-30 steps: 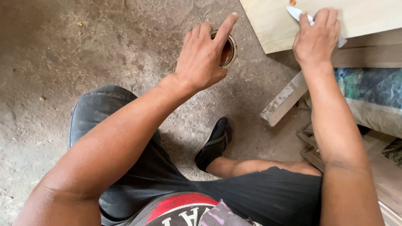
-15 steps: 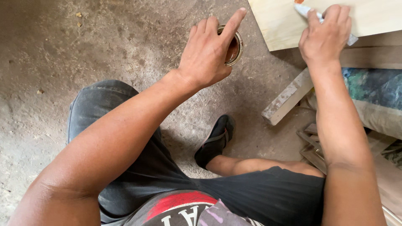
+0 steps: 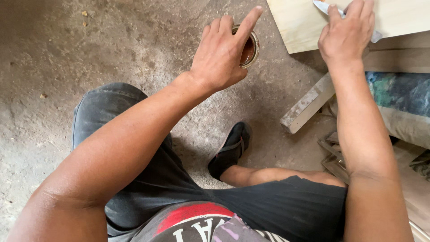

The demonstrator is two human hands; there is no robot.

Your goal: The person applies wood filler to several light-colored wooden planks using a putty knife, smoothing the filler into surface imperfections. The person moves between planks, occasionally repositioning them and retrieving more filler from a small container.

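The person sits low on the dirt floor (image 3: 112,49). A small round can (image 3: 251,47) stands on the floor at about 12 o'clock from the person's knees. It is open, and there is something brown inside.

The left hand (image 3: 219,58) is over the can and covers its near side. The first finger points straight out across the rim, and the other fingers are spread and bent a little. The thumb is hidden, so it is not clear whether this hand grips the can or only rests on it.

At about 1 o'clock lies a pale wood board (image 3: 291,27), just beside the can but not touching it. The right hand (image 3: 347,38) is on the board. Its fingers are closed on a flat scraper (image 3: 321,6) and press it down against the wood, with the blade tip pointing to 11 o'clock.

Under the board's near corner, at 3 o'clock from the can, a grey wood block (image 3: 309,105) sticks out. A black shoe (image 3: 230,150) sits at 6 o'clock from the can.

The step in hand looks like work on the board with the brown stuff: one hand is at the can while the other keeps the scraper on the wood. A next move would need the can kept steady and upright so it does not tip. It would also need the scraper kept flat on the board.
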